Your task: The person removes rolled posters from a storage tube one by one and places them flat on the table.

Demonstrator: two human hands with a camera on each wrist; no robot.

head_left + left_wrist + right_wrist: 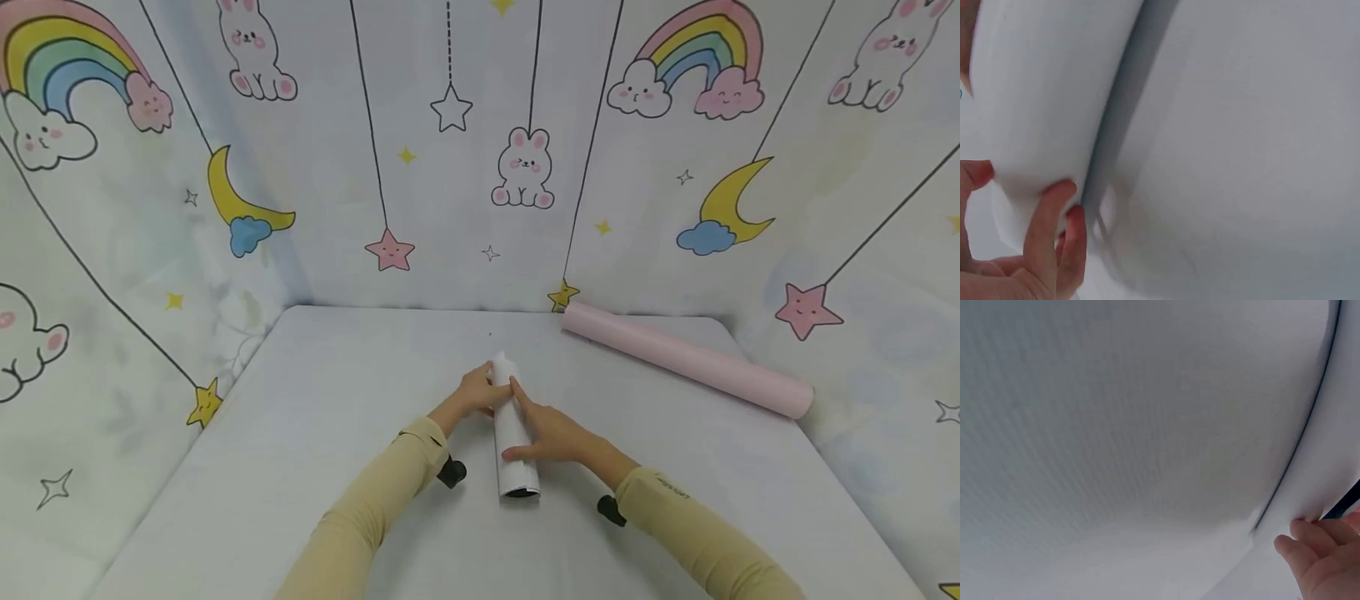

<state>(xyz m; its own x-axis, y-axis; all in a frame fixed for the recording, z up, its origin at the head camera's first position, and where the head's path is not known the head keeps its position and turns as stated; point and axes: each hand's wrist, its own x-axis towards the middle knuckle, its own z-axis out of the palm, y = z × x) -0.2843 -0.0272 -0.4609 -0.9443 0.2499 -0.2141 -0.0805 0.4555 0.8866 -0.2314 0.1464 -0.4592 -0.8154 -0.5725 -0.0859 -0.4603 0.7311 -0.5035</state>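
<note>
A white paper roll lies lengthwise on the white table, its dark hollow end facing me. My left hand grips the roll near its far end from the left side. In the left wrist view the left hand has its thumb on one side and bent fingers on the other. From the right, my right hand holds the roll, thumb across the nearer part and index finger reaching toward the far end. The right wrist view shows only some fingers of the right hand against the white surface.
A larger pink roll lies slantwise at the back right of the table. Patterned cloth walls with rainbows, moons, rabbits and stars rise behind the table and on both sides. Dark wrist cameras hang under both sleeves.
</note>
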